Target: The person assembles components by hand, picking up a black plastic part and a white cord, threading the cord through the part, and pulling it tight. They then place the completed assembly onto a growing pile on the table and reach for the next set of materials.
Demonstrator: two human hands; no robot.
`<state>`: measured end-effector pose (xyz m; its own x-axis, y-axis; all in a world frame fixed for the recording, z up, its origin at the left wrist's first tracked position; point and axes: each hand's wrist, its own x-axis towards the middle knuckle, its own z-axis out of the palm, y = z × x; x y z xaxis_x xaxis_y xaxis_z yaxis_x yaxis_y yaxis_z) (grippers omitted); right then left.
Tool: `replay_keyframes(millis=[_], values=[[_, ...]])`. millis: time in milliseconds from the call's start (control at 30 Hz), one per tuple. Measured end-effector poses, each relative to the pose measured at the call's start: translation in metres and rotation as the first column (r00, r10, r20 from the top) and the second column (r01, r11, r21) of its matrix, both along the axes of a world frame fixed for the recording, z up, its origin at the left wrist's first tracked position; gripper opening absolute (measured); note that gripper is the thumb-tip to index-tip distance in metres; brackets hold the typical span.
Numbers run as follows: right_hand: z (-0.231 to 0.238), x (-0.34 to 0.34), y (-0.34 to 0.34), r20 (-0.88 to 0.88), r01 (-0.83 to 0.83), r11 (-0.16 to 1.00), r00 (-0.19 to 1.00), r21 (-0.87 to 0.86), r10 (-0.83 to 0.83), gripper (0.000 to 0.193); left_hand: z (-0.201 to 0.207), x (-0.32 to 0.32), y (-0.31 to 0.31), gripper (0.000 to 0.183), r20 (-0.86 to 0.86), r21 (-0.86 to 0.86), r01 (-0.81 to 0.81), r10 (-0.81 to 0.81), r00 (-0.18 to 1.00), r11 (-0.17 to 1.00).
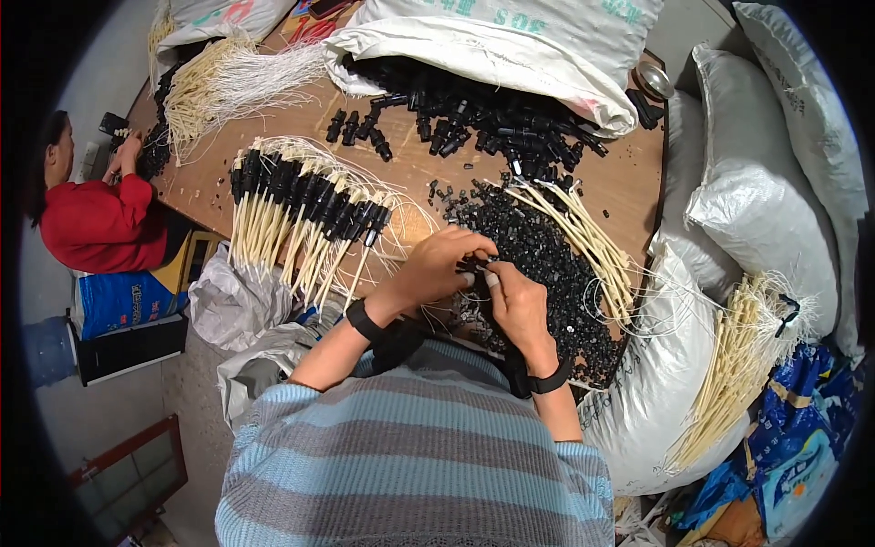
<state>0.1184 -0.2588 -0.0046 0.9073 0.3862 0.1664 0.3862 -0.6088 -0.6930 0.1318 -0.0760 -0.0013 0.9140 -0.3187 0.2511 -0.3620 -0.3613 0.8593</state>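
Observation:
Close to the table's front edge, my left hand (439,264) and my right hand (521,303) meet with fingers closed in a pinch. Between their fingertips is a small black plastic part (468,266), mostly covered by the fingers, so its exact shape is hidden. Under and beyond the hands spreads a pile of small black plastic pieces (556,264). Left of my left hand lies a row of cream tubes with black connectors (314,205) fitted at their far ends and thin white cords trailing.
A white woven sack (492,46) spills black connectors (447,123) across the brown table (292,114). Loose cream tubes (583,237) rest on the right of the pile. Full sacks (766,173) line the right side. At the far left, a person in red (100,219) works with their hands.

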Motion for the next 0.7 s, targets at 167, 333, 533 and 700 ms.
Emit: replay_keyframes(millis=[167, 333, 533, 700], values=[[0.004, -0.004, 0.004, -0.025, -0.005, 0.981, 1.0, 0.194, 0.01, 0.017, -0.004, -0.005, 0.0, 0.018, 0.17, -0.131, -0.084, 0.106, 0.98, 0.988], [-0.003, -0.003, 0.001, -0.176, -0.003, 0.978, 0.984, 0.209, 0.041, 0.014, -0.006, -0.004, 0.003, 0.016, 0.211, -0.126, 0.032, -0.005, 0.978, 0.991], [-0.016, -0.001, 0.0, -0.297, 0.266, 0.912, 0.939, 0.312, -0.172, 0.014, -0.031, 0.054, 0.034, 0.017, 0.0, 0.581, -0.458, 0.563, 0.827, 0.673], [-0.016, -0.003, -0.007, -0.353, 0.288, 0.91, 0.919, 0.299, -0.175, 0.011, -0.077, 0.066, 0.049, 0.025, 0.123, 0.432, -0.505, 0.505, 0.854, 0.748]])
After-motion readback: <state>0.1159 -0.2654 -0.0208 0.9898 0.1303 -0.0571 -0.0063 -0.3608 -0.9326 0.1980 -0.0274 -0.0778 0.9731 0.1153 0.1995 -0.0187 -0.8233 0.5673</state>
